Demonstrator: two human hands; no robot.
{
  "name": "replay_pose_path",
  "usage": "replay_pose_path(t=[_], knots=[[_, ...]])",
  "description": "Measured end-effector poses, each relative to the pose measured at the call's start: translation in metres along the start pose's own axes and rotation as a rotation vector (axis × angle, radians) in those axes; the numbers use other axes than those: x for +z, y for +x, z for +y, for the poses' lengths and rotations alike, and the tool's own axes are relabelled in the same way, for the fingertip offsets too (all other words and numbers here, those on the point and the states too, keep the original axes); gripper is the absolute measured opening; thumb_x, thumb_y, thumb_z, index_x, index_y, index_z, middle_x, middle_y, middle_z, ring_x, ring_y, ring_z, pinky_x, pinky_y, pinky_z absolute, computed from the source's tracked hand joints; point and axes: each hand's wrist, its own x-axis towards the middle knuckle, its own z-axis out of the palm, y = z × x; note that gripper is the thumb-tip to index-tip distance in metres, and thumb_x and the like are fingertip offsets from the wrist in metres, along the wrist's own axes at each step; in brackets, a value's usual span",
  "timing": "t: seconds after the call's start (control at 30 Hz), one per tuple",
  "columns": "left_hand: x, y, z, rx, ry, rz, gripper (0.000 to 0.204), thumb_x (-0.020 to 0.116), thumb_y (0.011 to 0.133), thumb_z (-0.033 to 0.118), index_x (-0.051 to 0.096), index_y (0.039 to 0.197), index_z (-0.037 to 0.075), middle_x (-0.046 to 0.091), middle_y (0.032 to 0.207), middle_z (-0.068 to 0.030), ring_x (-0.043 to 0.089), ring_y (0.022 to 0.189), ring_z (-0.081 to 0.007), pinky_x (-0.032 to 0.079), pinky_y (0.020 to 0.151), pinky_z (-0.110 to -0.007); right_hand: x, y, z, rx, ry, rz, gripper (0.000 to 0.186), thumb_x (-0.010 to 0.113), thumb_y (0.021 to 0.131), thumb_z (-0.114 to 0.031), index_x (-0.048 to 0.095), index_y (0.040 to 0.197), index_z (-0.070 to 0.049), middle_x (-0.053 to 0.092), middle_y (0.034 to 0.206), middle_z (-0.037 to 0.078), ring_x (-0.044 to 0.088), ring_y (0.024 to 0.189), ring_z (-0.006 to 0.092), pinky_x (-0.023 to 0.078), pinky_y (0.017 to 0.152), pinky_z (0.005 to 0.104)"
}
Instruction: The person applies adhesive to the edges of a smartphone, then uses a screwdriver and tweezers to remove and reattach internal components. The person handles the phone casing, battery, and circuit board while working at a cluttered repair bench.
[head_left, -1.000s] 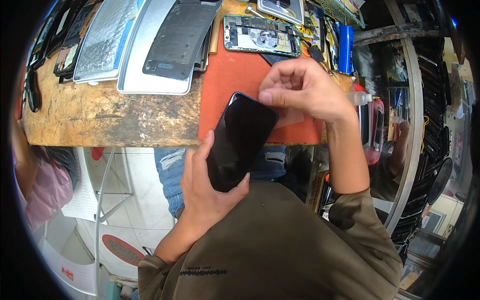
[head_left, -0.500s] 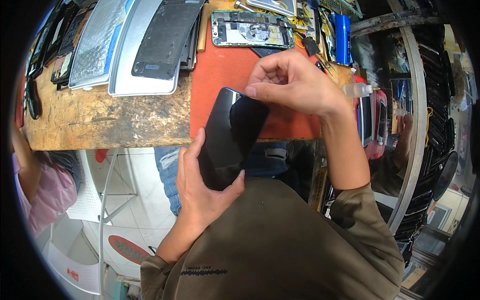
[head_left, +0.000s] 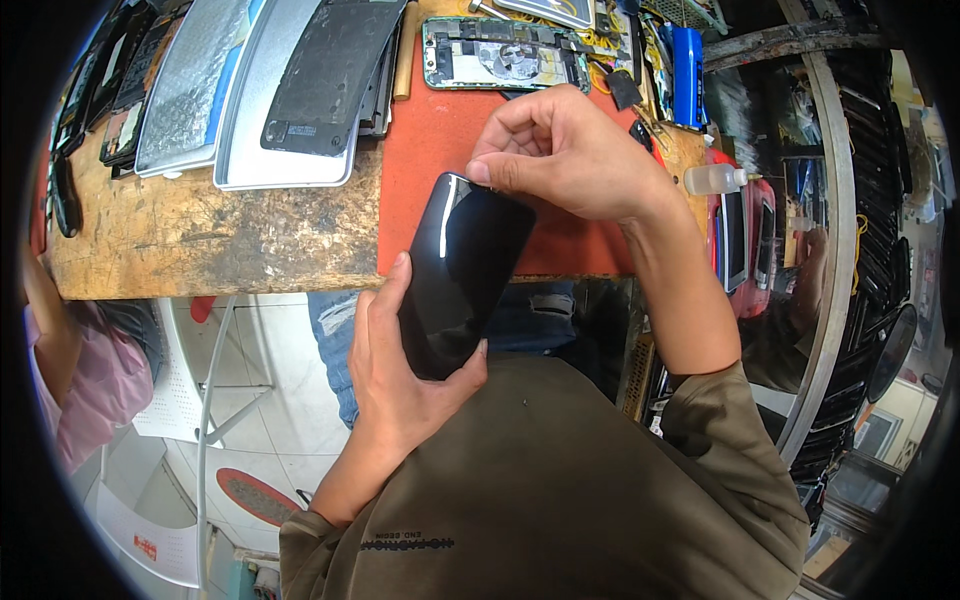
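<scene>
A black smartphone (head_left: 462,285) with a glossy face is tilted in front of me, over the near edge of the bench. Its lower end rests in my left hand (head_left: 385,375), the thumb on one long side and the fingers on the other. At the phone's top edge is my right hand (head_left: 570,150), thumb and forefinger pinched at the top left corner. Anything thin between those fingertips is too small to make out. Beyond my right hand lies an opened phone (head_left: 505,55) with its inner parts bare, on the red mat (head_left: 425,135).
White trays (head_left: 285,175) with dark phone panels (head_left: 325,85) stand at the back left of the wooden bench (head_left: 230,235). A clear bottle (head_left: 715,180), a blue object (head_left: 687,78) and tools sit at the right. A person in pink (head_left: 105,385) is at far left.
My right hand has slid left along the phone's top edge to its corner. The phone has tipped slightly, and a brighter reflection shows on it. My left hand keeps its hold.
</scene>
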Motion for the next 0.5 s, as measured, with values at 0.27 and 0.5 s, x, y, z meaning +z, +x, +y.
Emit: replay_pose_path(t=[0.27,0.5], knots=[[0.0001,0.0032,-0.0007,0.092,0.032,0.035,0.106,0.093,0.066,0.009,0.041,0.158,0.000,0.058,0.108,-0.0184,0.065,0.092,-0.0353,0.054,0.079,-0.045,0.0008,-0.0012,-0.0064,0.057,-0.041,0.001,0.014,0.079,0.099,-0.011,0.076,0.098,0.003,0.075,0.084,0.002,0.067,0.073,0.0056,0.055,0.067,0.0230],[0.0003,-0.0019,-0.0003,-0.036,-0.016,-0.016,0.106,0.093,0.065,0.011,0.042,0.157,-0.006,0.060,0.131,-0.0226,0.061,0.121,-0.0375,0.046,0.108,-0.045,0.0040,0.0021,-0.0028,0.008,0.009,0.034,0.013,0.080,0.095,-0.013,0.079,0.094,0.000,0.073,0.078,0.000,0.061,0.066,0.0051,0.048,0.056,0.0238]])
